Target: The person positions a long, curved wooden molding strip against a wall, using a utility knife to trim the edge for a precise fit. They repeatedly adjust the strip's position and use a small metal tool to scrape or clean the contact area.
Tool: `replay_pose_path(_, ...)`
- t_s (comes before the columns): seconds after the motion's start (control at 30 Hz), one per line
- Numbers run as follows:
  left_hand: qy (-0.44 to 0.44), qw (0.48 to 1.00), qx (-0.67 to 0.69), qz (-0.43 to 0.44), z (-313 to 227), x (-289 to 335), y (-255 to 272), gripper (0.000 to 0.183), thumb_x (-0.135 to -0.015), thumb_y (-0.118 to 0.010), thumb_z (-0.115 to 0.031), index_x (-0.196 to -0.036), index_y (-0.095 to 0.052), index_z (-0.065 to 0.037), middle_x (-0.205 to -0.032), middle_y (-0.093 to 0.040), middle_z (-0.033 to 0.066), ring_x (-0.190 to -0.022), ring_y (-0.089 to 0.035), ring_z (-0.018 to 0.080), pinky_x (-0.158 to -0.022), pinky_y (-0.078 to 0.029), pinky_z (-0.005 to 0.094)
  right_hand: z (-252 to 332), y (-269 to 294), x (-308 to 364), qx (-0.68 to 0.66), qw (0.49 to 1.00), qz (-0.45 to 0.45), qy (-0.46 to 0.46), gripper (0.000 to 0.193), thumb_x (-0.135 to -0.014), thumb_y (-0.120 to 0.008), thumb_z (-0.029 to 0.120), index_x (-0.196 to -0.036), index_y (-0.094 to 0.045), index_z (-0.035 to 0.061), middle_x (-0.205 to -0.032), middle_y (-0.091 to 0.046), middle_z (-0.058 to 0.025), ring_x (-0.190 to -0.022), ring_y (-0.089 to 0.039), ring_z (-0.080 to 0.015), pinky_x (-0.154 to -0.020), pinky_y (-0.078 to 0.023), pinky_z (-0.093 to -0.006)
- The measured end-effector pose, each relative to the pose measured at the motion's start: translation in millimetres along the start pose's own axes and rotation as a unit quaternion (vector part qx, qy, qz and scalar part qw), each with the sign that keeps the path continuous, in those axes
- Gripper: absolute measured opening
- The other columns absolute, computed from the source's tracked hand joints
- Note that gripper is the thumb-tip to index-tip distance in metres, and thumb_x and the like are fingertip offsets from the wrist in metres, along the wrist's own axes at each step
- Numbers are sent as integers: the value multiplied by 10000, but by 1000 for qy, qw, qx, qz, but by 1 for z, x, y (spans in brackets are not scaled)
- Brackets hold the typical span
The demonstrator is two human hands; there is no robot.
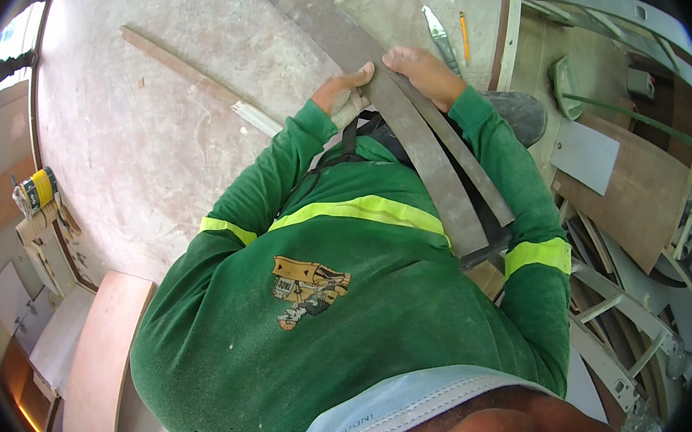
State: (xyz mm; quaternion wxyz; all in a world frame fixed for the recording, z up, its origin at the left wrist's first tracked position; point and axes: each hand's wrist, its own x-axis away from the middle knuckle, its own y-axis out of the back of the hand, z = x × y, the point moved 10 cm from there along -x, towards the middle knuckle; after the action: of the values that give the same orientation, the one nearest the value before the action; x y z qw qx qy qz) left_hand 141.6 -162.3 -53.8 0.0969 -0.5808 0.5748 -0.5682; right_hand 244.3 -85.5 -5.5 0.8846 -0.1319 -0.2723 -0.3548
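Note:
A long grey-brown laminate strip [321, 22] runs across the worktable toward my body. At my hands it parts into a wider piece [433, 163] and a narrower piece [473, 162], with a gap widening toward me. On the left edge, my left hand [342, 90] is closed with its thumb on top. My right hand [422, 72] pinches the right edge close by, near where the pieces part. Fingers under the strip are partly hidden. Just beyond my right hand lie a knife-like tool [440, 39] with a pale blade and an orange pencil [465, 38].
The dusty worktable [110, 154] carries a thin wooden batten [176, 66] on the left. Metal ladders [624, 6] stand on the right, near a green scoop-shaped container [563, 86] and leaning boards [631, 183]. A yellow-and-black power tool [35, 194] and a plywood panel [104, 369] are at left.

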Motion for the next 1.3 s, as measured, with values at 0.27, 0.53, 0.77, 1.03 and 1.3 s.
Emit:
replay_pose_path(0.27,-36,998,-43,-22,-26,-13,4,362,-1070,-649,-212,-1311,-599,53,-1276,-675,127,-1171,-667,234,-1087,-539,396,8,24,30,128,992,13,-9,350,-1088,-575,347,-1051,-655,8,-925,-634,-18,-841,-553,-105,-761,-472,-311)
replay_pose_path(0.53,-7,999,-31,40,6,5,-27,384,-1039,-701,-206,-1312,-609,48,-1276,-683,140,-1152,-685,255,-1042,-563,415,-5,15,38,-20,998,3,-59,397,-1094,-575,344,-1260,-647,-9,-1123,-707,-69,-997,-656,-128,-893,-536,-298)
replay_pose_path(0.77,3,999,-36,12,12,11,-32,405,-1040,-699,-212,-1346,-603,35,-1315,-675,147,-1212,-658,267,-1060,-549,449,-8,9,44,-108,992,12,-69,389,-1086,-594,341,-1272,-641,3,-1132,-705,-67,-1025,-655,-129,-896,-539,-300)
replay_pose_path(1.03,-23,1000,-6,-17,-3,-10,-1,402,-1066,-659,-237,-1331,-595,59,-1293,-664,140,-1197,-650,258,-1108,-520,431,-15,20,20,32,999,10,-35,354,-1074,-607,354,-1143,-682,15,-1036,-698,-47,-936,-620,-108,-826,-517,-309)
replay_pose_path(1.3,-4,999,-38,13,8,-2,-9,433,-1081,-624,-294,-1335,-584,55,-1309,-648,135,-1214,-636,255,-1128,-506,428,-14,6,16,-91,995,16,-33,408,-1078,-599,356,-1229,-638,-21,-1108,-697,-79,-990,-657,-130,-861,-542,-309)
